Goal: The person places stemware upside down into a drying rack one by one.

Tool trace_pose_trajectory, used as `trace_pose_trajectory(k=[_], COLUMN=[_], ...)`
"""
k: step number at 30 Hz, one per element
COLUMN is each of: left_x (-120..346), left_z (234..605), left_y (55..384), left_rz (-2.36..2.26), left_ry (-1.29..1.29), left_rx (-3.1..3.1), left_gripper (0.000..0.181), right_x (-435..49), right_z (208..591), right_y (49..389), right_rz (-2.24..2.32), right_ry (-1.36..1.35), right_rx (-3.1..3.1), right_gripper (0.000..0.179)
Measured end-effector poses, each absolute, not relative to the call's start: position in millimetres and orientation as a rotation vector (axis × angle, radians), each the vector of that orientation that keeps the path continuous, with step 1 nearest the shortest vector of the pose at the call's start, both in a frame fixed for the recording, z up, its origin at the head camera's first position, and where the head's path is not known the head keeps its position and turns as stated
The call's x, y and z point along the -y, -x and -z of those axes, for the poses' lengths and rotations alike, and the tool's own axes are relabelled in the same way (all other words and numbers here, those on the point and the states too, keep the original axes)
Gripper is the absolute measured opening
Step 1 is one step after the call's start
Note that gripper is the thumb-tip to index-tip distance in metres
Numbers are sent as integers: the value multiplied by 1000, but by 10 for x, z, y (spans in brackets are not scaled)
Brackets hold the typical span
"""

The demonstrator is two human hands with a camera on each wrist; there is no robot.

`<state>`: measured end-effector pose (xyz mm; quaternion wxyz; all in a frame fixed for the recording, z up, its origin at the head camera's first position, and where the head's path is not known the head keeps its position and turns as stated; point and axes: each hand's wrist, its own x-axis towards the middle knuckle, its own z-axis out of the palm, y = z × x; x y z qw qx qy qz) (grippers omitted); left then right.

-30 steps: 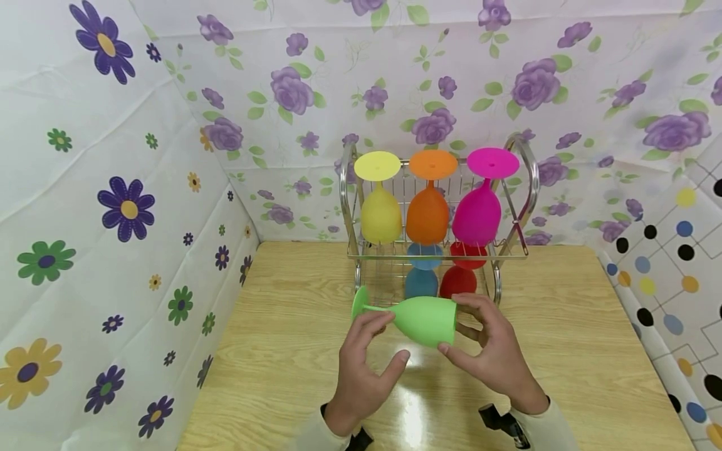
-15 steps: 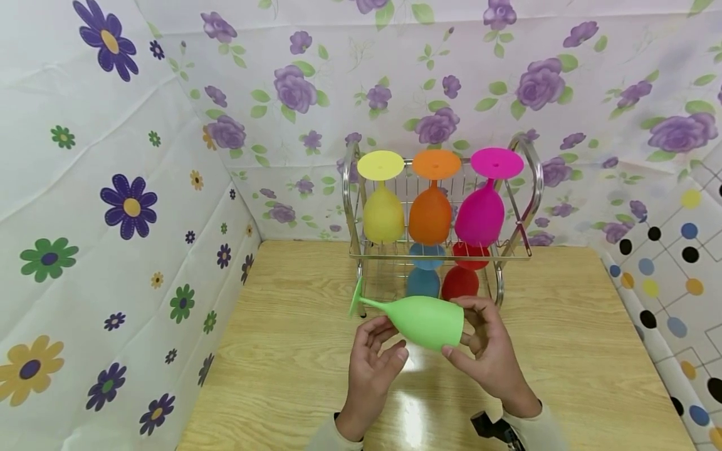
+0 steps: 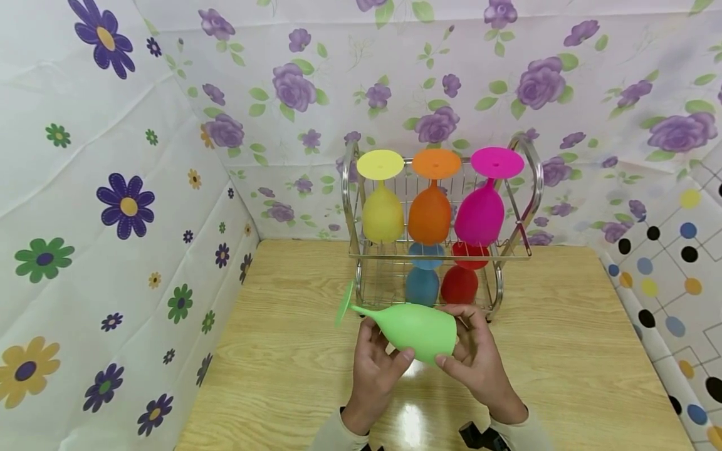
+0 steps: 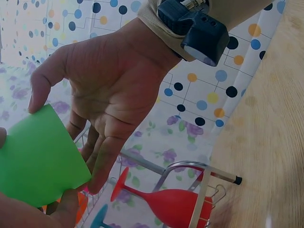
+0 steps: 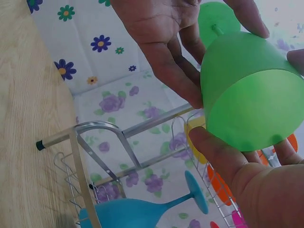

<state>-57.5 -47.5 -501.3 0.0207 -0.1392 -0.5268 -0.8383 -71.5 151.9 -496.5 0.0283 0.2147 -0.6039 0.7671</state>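
Observation:
A green plastic wine glass (image 3: 417, 332) lies on its side in the air between my hands, its foot to the left and its open mouth to the right. My left hand (image 3: 378, 373) holds the bowl from below, thumb on the near side and fingers behind it. At the mouth, my right hand (image 3: 476, 360) grips the rim between thumb and fingers. The right wrist view looks into the hollow bowl (image 5: 256, 109). In the left wrist view, the right hand (image 4: 114, 85) spreads around the rim, and the foot is out of frame.
Behind the hands stands a two-tier metal rack (image 3: 536, 175). Its top tier bears upside-down yellow (image 3: 383, 216), orange (image 3: 430, 216) and magenta (image 3: 479, 216) glasses; below are a blue glass (image 3: 422, 287) and a red glass (image 3: 459, 285). Patterned cloths surround the wooden table (image 3: 293, 351).
The green glass has come slightly nearer and lower with both hands. My left hand has shifted from the stem to the bowl, closing its thumb onto it; the right hand still holds the rim.

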Motion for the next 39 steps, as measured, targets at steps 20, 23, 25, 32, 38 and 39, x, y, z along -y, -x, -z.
trace_pose_trajectory(k=[20,23,25,32,38,39], left_x=[502,509,521,600,704,720], left_z=[4993,5001,5008,5068,5203,5223], left_y=[664,696,719,798,946,974], left_rz=[2543,2482,2428,2185,1992,1973], left_ry=[436,447,450,344,310,310], left_rx=[1679,1713,1740,1926,2064,2078], left_gripper=[67,67,66,83,88,88], right_x=[-1607,-1649,-1687,-1857,-1965,-1978], right_z=[4956,4949,4950,4982,5046,5056], right_y=[733,736,741,745,753,755], right_rz=[-2095,-2042,-2001,-1849,-1750,-1737], right_ry=[-697,-683,-678,-620,-568,-554], right_rx=[2100,2152,2179,2278,2321,2330], right_gripper=[73,73,73,74,71,71])
